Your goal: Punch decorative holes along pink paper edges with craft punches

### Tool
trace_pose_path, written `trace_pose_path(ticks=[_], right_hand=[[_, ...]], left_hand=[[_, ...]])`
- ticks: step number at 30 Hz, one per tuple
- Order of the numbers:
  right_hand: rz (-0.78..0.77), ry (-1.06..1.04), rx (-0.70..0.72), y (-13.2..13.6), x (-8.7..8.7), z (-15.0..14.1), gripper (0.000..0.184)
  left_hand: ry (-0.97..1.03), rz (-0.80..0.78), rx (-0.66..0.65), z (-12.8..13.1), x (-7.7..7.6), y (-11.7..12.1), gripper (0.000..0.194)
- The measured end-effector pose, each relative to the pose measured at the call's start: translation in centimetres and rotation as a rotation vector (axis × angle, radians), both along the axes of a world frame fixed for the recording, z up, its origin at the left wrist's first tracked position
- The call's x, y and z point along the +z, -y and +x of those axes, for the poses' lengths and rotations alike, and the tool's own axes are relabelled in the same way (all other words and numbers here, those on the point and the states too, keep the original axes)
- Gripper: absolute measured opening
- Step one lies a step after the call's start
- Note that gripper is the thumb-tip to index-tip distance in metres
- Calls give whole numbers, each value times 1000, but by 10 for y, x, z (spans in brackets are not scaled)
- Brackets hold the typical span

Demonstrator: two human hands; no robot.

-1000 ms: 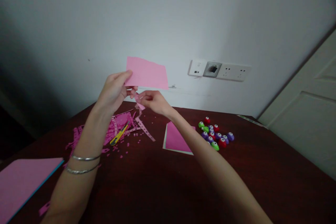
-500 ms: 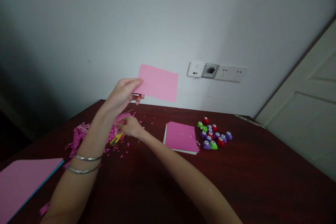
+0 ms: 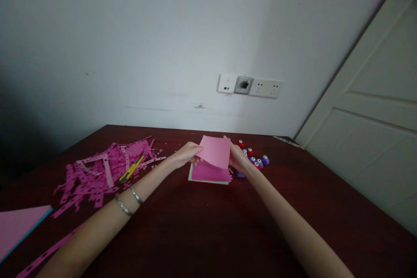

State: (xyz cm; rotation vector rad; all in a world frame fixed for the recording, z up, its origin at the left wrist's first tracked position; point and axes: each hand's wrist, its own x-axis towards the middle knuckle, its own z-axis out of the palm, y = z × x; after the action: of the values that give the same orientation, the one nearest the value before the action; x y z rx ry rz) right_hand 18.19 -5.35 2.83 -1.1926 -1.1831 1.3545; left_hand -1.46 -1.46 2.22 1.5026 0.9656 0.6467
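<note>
A light pink sheet of paper (image 3: 215, 151) is held just above a stack of darker pink paper (image 3: 208, 173). My left hand (image 3: 190, 153) pinches the sheet's left edge between thumb and fingers. At the right edge is my right hand (image 3: 237, 156), its fingers along the sheet and partly hidden by it. Pale sheets show at the front edge of the stack. To the right, several small craft punches (image 3: 257, 162) in red and purple lie in a cluster, partly covered by my right hand and forearm.
Punched pink paper strips (image 3: 107, 167) form a loose heap at the left, with a yellow utility knife (image 3: 133, 168) on them. Larger pink sheets (image 3: 21, 226) lie at the near left. Behind the dark table (image 3: 208, 234) is a wall with sockets (image 3: 265, 88).
My left hand has brought the light pink sheet down and right, over the stack. My right hand has moved from the scrap heap to the sheet's right edge.
</note>
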Motion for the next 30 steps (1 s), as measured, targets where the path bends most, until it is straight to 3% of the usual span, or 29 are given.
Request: trace_pose_path(ticks=[3,6,7,11,13,16,19,23,30], right_hand=[[-70,30,33,5,-6,21,60],[7,309,23,8,-16,31,49],[38,384,10,9,-20,31,53],[111,514,-4,14,-35,24,66],[165,613,-3,18,-40,19,65],[260,853,16,22,-44,11,64],[285,975,36,24,-46,6,68],[274,993,47,24,-47,4,69],[289,983,43,26,-48,4,65]], left_hand=[[-70,-21,-8,12,-19,8,23],[-191,19,-56,11,-25,10,29],[-284,70,-68,10,-24,7,33],[-698,547,101,3,-16,-22,38],[-752,703,48,4,-11,-42,35],[-788,676,-159,11,-8,-67,36],[-841,587,-260,21,-8,-81,39],[-902,460,-256,27,-6,-92,46],[-892,337,-175,27,-10,-95,42]])
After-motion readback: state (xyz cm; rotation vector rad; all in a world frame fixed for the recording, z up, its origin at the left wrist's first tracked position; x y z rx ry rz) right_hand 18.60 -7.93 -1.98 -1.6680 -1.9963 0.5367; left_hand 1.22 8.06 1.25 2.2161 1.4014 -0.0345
